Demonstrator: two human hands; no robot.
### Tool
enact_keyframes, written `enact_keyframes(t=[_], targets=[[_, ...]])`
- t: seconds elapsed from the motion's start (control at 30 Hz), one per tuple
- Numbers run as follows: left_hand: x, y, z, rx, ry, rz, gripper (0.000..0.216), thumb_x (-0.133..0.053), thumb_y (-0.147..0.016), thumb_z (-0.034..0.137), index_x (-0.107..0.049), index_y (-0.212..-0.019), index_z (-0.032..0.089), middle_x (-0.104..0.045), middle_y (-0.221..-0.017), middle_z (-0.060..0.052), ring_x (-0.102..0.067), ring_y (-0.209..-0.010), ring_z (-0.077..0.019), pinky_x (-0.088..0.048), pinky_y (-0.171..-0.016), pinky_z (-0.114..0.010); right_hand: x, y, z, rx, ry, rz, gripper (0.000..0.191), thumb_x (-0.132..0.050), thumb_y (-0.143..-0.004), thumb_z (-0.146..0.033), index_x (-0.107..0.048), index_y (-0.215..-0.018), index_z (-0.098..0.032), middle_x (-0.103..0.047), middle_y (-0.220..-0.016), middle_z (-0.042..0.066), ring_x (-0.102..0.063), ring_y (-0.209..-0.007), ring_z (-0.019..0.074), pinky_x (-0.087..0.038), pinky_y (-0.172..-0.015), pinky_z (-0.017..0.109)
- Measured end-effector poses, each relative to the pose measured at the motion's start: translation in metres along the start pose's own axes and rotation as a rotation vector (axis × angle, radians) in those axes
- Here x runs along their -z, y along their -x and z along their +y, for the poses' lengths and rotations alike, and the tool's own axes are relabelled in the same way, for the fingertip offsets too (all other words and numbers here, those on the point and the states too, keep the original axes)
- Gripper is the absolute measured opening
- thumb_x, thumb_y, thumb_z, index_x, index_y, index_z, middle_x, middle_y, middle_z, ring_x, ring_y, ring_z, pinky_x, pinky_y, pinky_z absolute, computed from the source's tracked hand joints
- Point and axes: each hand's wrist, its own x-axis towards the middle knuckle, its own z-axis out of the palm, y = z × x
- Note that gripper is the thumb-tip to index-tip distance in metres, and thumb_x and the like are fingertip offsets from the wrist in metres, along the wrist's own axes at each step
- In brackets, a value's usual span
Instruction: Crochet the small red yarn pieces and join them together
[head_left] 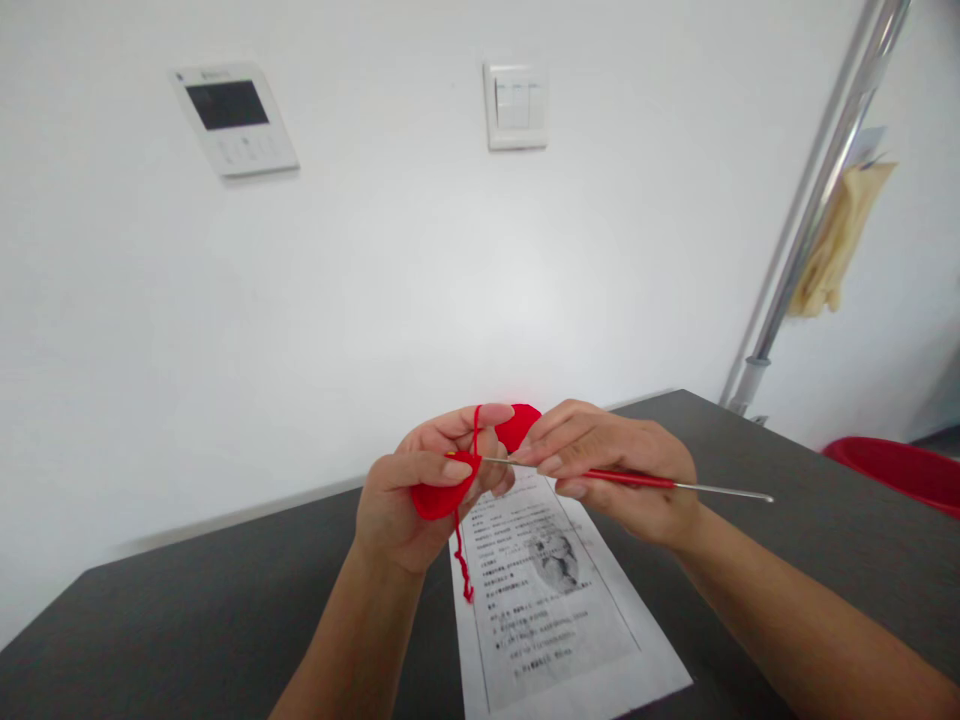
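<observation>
Red crochet [441,499], hook [634,480] in right hand [626,450]

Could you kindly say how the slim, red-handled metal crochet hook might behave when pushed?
The slim, red-handled metal crochet hook is probably stiff, looking so straight; likely light, being thin; and perhaps apt to roll, given its rodlike shape.

hook [630,479]: shiny mtl ends | sheet [555,615]: ppr | tbltop [225,620]: matt

Red crochet [441,495] and hook [630,479] in hands [637,455]
</observation>
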Motion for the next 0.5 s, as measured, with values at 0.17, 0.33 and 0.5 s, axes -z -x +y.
enact_keyframes(t=[0.17, 0.33, 0.5], targets=[[0.0, -0.003, -0.002, 0.052, 0.008, -0.026, 0.033, -0.06, -0.055, 0.012, -0.075, -0.084, 0.01, -0.046, -0.045, 0.004, -0.032, -0.042, -0.008, -0.031, -0.053, -0.027, 0.012, -0.003, -0.001, -0.007, -0.074, -0.092, 0.015, -0.065, -0.093, -0.014, -0.072, -0.106, -0.014, -0.077, -0.097, 0.013, -0.071, -0.097, 0.0191, -0.057, -0.085, 0.034], [-0.003, -0.003, -0.003, 0.099, -0.032, -0.028, 0.028, -0.06, -0.051, 0.015, -0.071, -0.077, 0.012, -0.044, -0.044, 0.005, -0.03, -0.042, -0.0084, -0.029, -0.05, -0.027, 0.012, -0.001, 0.001, -0.06, -0.222, -0.051, 0.016, -0.069, -0.09, -0.011, -0.074, -0.105, -0.014, -0.078, -0.097, 0.013, -0.073, -0.093, 0.0221, -0.058, -0.081, 0.038], [-0.003, -0.001, -0.002, 0.114, -0.034, -0.024, 0.028, -0.06, -0.051, 0.014, -0.073, -0.076, 0.013, -0.043, -0.044, 0.005, -0.03, -0.044, -0.0087, -0.029, -0.051, -0.027, 0.005, 0.003, 0.004, -0.184, -0.365, 0.06, 0.014, -0.072, -0.089, -0.015, -0.077, -0.101, -0.019, -0.078, -0.092, 0.009, -0.074, -0.089, 0.0202, -0.059, -0.078, 0.035]])
